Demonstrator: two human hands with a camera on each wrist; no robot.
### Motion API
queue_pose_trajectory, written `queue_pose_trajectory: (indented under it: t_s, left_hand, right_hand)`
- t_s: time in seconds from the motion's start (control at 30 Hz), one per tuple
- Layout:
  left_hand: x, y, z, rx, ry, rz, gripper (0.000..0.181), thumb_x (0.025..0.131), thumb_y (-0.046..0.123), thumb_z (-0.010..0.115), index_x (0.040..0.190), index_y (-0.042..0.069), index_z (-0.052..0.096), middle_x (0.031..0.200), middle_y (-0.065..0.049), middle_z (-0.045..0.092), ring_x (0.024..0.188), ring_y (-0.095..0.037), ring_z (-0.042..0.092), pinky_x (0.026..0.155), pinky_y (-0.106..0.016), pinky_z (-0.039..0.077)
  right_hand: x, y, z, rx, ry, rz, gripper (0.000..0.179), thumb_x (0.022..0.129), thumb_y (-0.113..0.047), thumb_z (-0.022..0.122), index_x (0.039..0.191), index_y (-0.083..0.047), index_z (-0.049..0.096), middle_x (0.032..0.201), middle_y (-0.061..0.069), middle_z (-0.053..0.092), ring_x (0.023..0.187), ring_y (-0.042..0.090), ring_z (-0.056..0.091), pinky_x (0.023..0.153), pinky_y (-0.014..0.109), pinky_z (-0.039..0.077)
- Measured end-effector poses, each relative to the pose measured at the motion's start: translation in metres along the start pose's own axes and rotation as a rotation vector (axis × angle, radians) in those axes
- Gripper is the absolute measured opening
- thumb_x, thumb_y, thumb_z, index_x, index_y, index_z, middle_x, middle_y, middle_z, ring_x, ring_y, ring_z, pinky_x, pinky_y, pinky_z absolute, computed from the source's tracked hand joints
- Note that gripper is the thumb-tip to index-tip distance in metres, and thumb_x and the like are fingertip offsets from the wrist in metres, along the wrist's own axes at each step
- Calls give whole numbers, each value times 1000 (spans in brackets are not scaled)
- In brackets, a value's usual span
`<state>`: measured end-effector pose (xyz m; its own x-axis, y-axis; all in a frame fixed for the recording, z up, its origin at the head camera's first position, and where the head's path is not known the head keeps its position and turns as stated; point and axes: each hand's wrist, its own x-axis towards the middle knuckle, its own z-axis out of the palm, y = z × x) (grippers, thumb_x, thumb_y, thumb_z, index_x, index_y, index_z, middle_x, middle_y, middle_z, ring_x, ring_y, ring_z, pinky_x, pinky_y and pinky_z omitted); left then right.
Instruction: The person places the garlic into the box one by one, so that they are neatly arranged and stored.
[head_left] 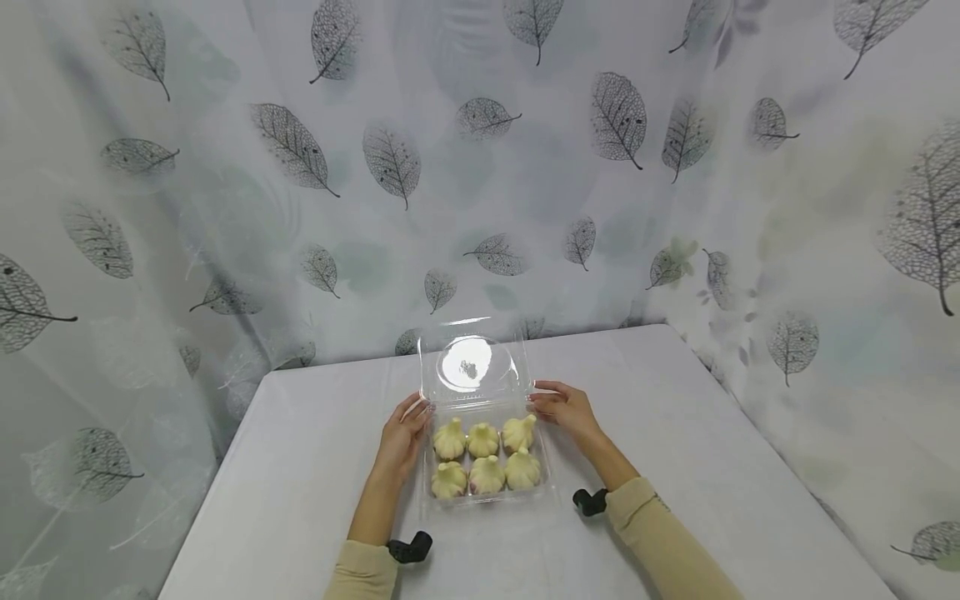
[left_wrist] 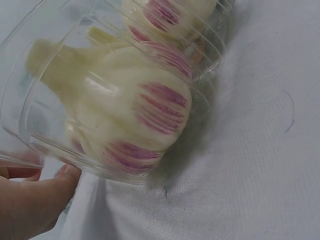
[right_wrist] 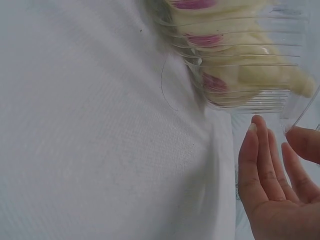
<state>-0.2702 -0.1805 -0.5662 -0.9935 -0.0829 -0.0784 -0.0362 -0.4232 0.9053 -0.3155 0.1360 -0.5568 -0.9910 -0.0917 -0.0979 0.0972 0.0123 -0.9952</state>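
Observation:
A clear plastic clamshell box (head_left: 551, 479) sits on the table with its lid (head_left: 491, 379) raised at the back. Inside are several garlic bulbs (head_left: 487, 475), pale with purple streaks, in two rows. At the box's back left corner, my left hand (head_left: 402, 437) touches the rim; in the left wrist view its fingertips (left_wrist: 70, 172) lie right at the side wall. My right hand (head_left: 566, 411) is at the back right corner. In the right wrist view its thumb (right_wrist: 304, 142) meets the rim, while the other fingers extend fairly straight beside the wall.
White cloth covers the table (head_left: 300, 483), whose back edge runs close behind the lid. A leaf-patterned curtain (head_left: 465, 208) hangs behind and along both sides. Each wrist carries a black camera mount (head_left: 411, 547) near the sleeve.

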Motion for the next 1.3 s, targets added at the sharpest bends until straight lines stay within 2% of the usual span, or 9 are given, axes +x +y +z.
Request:
queue_pose_trajectory:
  t_s: [0.13,0.3,0.47,0.7,0.93,1.1,1.23,1.3]
  left_hand:
    - [-1,0,0,-28,2,0,50,107,-10,39,156,-7,32,159,-35,33,148,-38,42,124,-36,38]
    - [-1,1,2,-46,-2,9,48,107,-10,39,155,-7,33,157,-34,35,145,-37,46,123,-35,38]
    - [-1,0,2,-67,21,7,46,107,-12,41,152,-7,36,154,-32,41,140,-31,52,121,-31,43]
    - [-1,0,4,-92,46,3,38,106,-13,43,143,-6,40,153,-31,44,136,-27,57,116,-27,47]
    - [0,0,4,-96,53,8,26,104,-15,45,129,-7,47,142,-29,54,125,-24,65,117,-31,47]
    - [0,-1,4,-126,55,3,22,104,-15,45,123,-5,49,141,-28,57,125,-25,65,119,-34,45]
    - [-1,-1,3,-123,58,-1,17,104,-12,48,115,-1,54,126,-19,65,115,-19,68,112,-29,52]
    - [-3,-1,2,-97,63,-3,12,106,-6,49,110,3,56,115,-10,65,103,-14,68,98,-21,58]
  right_hand:
    - [1,0,-1,7,4,-1,41,98,0,69,138,2,62,124,23,72,102,24,76,89,34,66]
    - [3,1,-2,26,-1,-14,39,97,3,69,136,3,62,122,23,72,98,22,77,87,34,66]
    - [3,2,-1,25,-10,-16,39,97,3,69,135,4,61,122,23,72,99,22,77,88,34,66]
    - [4,1,-2,22,-3,-7,35,97,2,69,131,5,62,124,26,70,101,25,76,94,42,65]
    - [2,-1,-2,26,-2,-10,29,97,3,69,125,6,62,122,26,71,103,29,76,93,43,65]
    - [2,0,-1,31,2,-6,24,97,4,69,120,7,62,119,25,72,101,28,76,92,42,65]
    - [2,2,-1,0,28,-3,18,97,2,70,113,4,63,110,21,74,96,25,77,88,37,66]
    - [1,3,-1,-55,54,-11,12,96,1,69,108,2,65,106,16,73,92,20,73,80,31,64]
